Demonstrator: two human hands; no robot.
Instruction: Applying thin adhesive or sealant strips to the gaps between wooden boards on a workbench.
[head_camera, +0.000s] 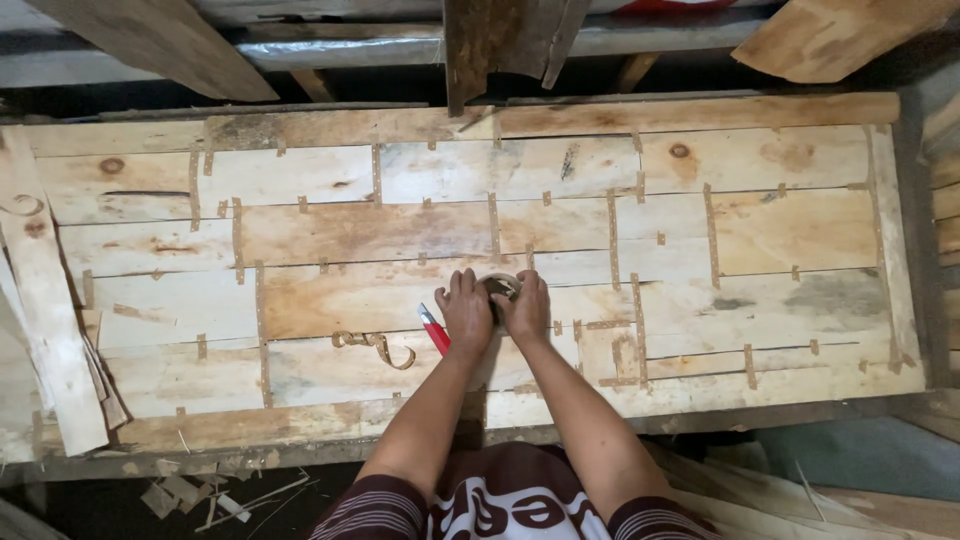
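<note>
Head view, looking straight down: the left hand (466, 312) and the right hand (527, 308) sit side by side near the front middle of a large sheet of pieced wood veneer (300, 235), fingers curled around a roll of brown paper tape (499, 290) that they hold between them, pressed on the sheet. The left hand also grips a red-handled cutter (434, 331), whose handle sticks out below the palm toward the person. Just left of the hands a loose curl of tape (375, 345) lies on the veneer. The sheet is made of pale and brownish strips joined by many short tape patches and long tape lines. A stack of narrow veneer strips (50, 330) lies along the left edge, and wood scraps (215, 500) litter the floor below the table's front edge.
</note>
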